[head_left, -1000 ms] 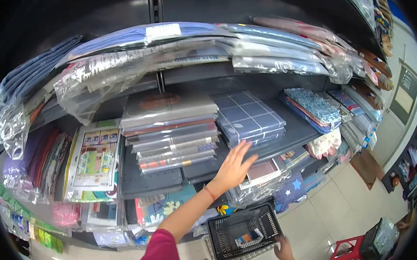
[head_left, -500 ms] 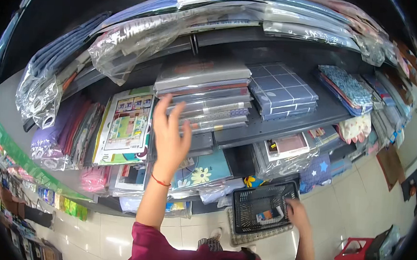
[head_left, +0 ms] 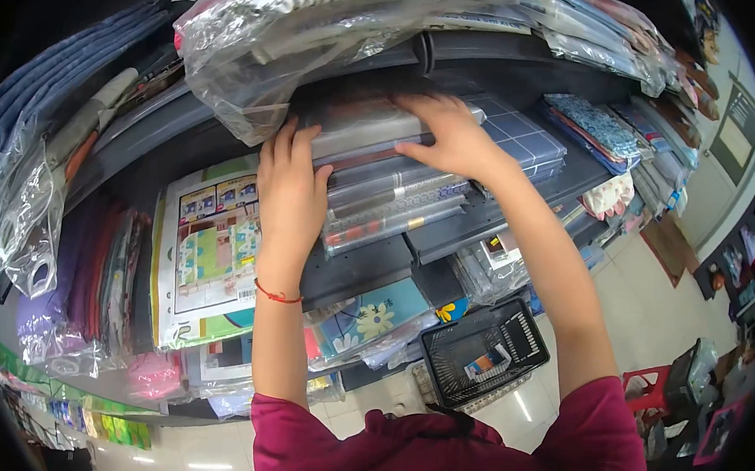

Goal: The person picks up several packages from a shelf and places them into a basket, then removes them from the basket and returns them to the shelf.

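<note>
A stack of flat, plastic-wrapped folded packages lies on the middle shelf, in greys with some reddish edges. My left hand, a red string at its wrist, is at the stack's left edge, fingers stretched and apart. Across the top package's right part lies my right hand, fingers spread and thumb down at the front edge; its grip does not look closed. Left of the stack stands a package with a printed picture label. Dark blue checked packages sit to the right.
Clear plastic bags hang over the upper shelf's edge, above my hands. Below, a black shopping basket with a small item inside rests on the floor mat. A red stool is at the right.
My right hand has risen from beside the basket to the stack's top right. My left hand stays at the stack's left side. The view has moved closer to the shelf.
</note>
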A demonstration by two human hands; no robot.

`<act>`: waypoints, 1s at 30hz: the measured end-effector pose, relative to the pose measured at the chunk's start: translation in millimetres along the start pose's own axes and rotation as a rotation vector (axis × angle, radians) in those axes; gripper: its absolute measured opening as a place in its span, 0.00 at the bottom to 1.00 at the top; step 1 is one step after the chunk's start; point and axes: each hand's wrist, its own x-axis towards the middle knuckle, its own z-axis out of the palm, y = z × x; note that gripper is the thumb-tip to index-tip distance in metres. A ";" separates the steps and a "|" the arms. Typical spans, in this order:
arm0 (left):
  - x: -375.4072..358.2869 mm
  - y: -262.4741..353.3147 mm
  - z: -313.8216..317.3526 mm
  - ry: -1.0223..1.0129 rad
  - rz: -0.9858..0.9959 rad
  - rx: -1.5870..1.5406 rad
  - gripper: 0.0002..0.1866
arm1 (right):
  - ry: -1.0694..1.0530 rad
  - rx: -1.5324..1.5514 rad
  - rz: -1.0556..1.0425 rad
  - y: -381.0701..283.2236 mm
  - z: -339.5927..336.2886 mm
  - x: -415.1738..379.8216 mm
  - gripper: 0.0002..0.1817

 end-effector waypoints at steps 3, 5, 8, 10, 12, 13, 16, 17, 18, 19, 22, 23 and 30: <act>-1.1 2.1 2.1 0.030 -0.007 -0.051 0.20 | -0.015 -0.019 0.056 -5.2 5.4 -4.1 0.24; -2.1 5.6 2.6 0.086 0.006 -0.078 0.19 | 0.039 -0.063 0.054 -11.0 0.7 -7.5 0.24; -10.2 18.0 -4.8 0.145 0.084 -0.111 0.20 | 0.134 -0.127 0.008 -19.3 -7.2 -24.4 0.25; -27.5 37.7 -19.6 0.137 0.137 -0.155 0.21 | 0.181 -0.133 -0.043 -27.2 -27.0 -44.8 0.26; -49.1 63.5 -32.4 0.127 0.281 -0.192 0.22 | 0.209 -0.172 -0.123 -30.1 -55.2 -78.4 0.25; -61.2 79.5 -39.1 0.096 0.365 -0.234 0.21 | 0.234 -0.173 -0.158 -28.2 -68.3 -100.8 0.24; -105.1 151.6 -53.8 -0.054 0.482 -0.339 0.09 | 0.287 -0.198 -0.182 -33.8 -114.3 -179.8 0.16; -116.3 170.8 -52.0 -0.157 0.571 -0.450 0.07 | 0.273 -0.211 -0.165 -32.1 -130.1 -211.6 0.14; -129.1 189.0 -49.0 -0.179 0.689 -0.431 0.08 | 0.264 -0.221 -0.151 -30.1 -147.0 -245.3 0.12; -143.7 208.0 -44.0 -0.222 0.751 -0.513 0.09 | 0.224 -0.269 -0.103 -33.2 -166.0 -278.3 0.12; -185.6 263.7 -29.2 -0.164 0.735 -0.619 0.10 | 0.124 -0.317 -0.034 -35.0 -213.9 -366.8 0.14; -197.9 278.1 -22.2 -0.248 0.685 -0.683 0.10 | 0.079 -0.323 0.024 -37.0 -220.6 -389.5 0.13; -301.1 319.7 67.5 -0.772 0.240 -0.781 0.16 | -0.322 -0.201 0.369 -14.6 -188.3 -502.5 0.18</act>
